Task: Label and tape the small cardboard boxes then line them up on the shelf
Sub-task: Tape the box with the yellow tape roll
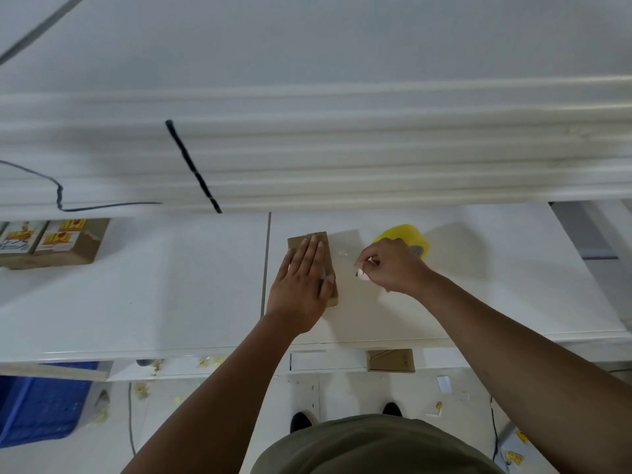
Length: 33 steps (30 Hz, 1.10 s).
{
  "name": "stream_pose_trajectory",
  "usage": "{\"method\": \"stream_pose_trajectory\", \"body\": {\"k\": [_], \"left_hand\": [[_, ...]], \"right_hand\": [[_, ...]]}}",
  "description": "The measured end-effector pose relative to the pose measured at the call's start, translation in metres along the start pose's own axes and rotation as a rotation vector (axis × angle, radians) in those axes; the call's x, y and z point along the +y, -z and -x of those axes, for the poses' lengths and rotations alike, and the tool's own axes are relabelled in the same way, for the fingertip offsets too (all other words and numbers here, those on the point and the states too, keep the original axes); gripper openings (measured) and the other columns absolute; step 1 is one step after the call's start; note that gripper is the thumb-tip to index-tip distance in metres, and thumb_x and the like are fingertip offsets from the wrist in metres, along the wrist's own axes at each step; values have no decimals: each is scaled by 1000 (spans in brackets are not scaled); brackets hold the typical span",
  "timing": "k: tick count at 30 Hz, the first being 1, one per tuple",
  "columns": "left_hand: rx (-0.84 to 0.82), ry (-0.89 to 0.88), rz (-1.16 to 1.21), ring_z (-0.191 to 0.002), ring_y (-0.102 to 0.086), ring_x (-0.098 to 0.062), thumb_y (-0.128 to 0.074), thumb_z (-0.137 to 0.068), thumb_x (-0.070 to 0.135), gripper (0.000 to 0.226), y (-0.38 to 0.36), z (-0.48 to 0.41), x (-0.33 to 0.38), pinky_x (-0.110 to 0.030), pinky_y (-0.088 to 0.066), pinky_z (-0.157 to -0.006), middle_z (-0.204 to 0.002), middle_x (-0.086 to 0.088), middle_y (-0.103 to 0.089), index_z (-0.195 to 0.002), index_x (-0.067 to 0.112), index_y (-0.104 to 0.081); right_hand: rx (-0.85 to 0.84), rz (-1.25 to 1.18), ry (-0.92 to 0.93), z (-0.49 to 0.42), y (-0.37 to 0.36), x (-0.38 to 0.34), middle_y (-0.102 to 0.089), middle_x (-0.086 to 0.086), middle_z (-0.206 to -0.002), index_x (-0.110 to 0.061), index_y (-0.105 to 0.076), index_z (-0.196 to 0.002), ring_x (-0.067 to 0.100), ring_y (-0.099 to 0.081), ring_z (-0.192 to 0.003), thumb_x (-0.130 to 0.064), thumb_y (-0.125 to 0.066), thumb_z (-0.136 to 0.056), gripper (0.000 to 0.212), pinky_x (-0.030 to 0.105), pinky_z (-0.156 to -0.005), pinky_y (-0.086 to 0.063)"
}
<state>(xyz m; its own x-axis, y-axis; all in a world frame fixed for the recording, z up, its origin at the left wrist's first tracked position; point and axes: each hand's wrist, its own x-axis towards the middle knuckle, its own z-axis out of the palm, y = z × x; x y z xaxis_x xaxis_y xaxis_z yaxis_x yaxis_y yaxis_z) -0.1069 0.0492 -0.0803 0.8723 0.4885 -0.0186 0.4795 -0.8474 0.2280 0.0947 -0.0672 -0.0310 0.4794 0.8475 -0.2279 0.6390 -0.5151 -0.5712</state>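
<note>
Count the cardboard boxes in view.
4. One cardboard box lies under the left hand; two labelled boxes sit side by side at the table's left end; one lower box shows below the table's front edge. More may be hidden off-frame.

We are pressing our left hand flat on a small brown cardboard box, which is lying flat on the tabletop with its far end showing past our fingertips. A yellow tape roll is sitting just behind our right hand, which is pinching a small pale piece. Well left of our left hand, two labelled boxes are lying side by side.
</note>
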Motion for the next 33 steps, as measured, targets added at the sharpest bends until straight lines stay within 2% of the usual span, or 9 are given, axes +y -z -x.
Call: {"method": "stream_pose_trajectory", "body": {"k": [5, 8, 11, 17, 20, 22, 26, 30, 33], "left_hand": [[-7, -70, -4, -164, 13, -16, -2, -107, 54, 77, 3, 8, -11, -43, 0, -134, -178, -5, 4, -169, 10, -2], [19, -70, -4, -164, 10, -15, -7, -108, 54, 75, 0, 17, -17, -42, -1, -134, -179, -5, 0, -170, 11, -5], [37, -49, 20, -164, 10, -13, -11, -110, 53, 73, -3, 21, -21, -40, 2, -134, -179, -3, 0, -170, 12, -5], [71, 3, 220, -162, 25, -18, -41, -103, 67, 83, 3, 27, -21, -42, 14, -131, -177, -2, 19, -171, 32, -8], [48, 61, 233, -160, 31, -20, -35, -92, 83, 91, 2, 27, -16, -55, 12, -127, -177, 1, 23, -169, 43, -8], [69, 57, 267, -162, 24, -25, -38, -91, 82, 96, 1, 26, -13, -59, 1, -130, -178, -3, 12, -170, 34, -13], [163, 27, 301, -164, 2, -38, -47, -94, 69, 102, -4, 26, -15, -58, -17, -131, -175, -19, -17, -165, 0, -25], [188, 2, 279, -164, -3, -41, -49, -98, 66, 98, -10, 25, -19, -61, -21, -129, -173, -22, -23, -163, -4, -29], [168, 24, 289, -165, 2, -37, -48, -97, 67, 98, -13, 24, -18, -59, -19, -130, -175, -18, -19, -165, 0, -26]], "right_hand": [[23, -122, 72, 16, -12, 1, -72, -2, -69, -29, -68, -113, 4, -66, -60, -27, -65, -99, 15, 29, -58, -52], [-26, -158, 128, 26, -26, -1, -74, 2, -70, -28, -53, -106, 9, -65, -53, -31, -67, -100, 17, 37, -57, -56], [-37, 25, 128, 33, -46, 0, -70, -2, -73, -25, -46, -99, 22, -66, -67, -43, -65, -100, 26, 39, -61, -55], [64, 353, 14, 28, -56, 10, -69, 7, -92, -18, -43, -114, 37, -69, -89, -58, -53, -101, 43, 39, -66, -51], [133, 152, 6, 23, -56, -2, -62, -3, -73, -24, -48, -105, 32, -68, -78, -49, -58, -100, 27, 37, -63, -50], [165, -50, -39, 16, -56, -17, -64, -3, -69, -27, -52, -102, 26, -67, -70, -49, -59, -100, 23, 39, -62, -54], [96, -353, -209, -6, -53, -44, -67, -1, -91, -26, -57, -118, 27, -71, -64, -39, -51, -105, 19, 42, -48, -60], [70, -909, -418, -14, -50, -55, -75, 12, -98, -17, -63, -113, 25, -70, -55, -46, -65, -101, 31, 35, -46, -58], [133, -910, -377, -11, -53, -53, -76, 16, -90, -16, -69, -100, 21, -70, -54, -28, -79, -93, 17, 31, -47, -55]]}}
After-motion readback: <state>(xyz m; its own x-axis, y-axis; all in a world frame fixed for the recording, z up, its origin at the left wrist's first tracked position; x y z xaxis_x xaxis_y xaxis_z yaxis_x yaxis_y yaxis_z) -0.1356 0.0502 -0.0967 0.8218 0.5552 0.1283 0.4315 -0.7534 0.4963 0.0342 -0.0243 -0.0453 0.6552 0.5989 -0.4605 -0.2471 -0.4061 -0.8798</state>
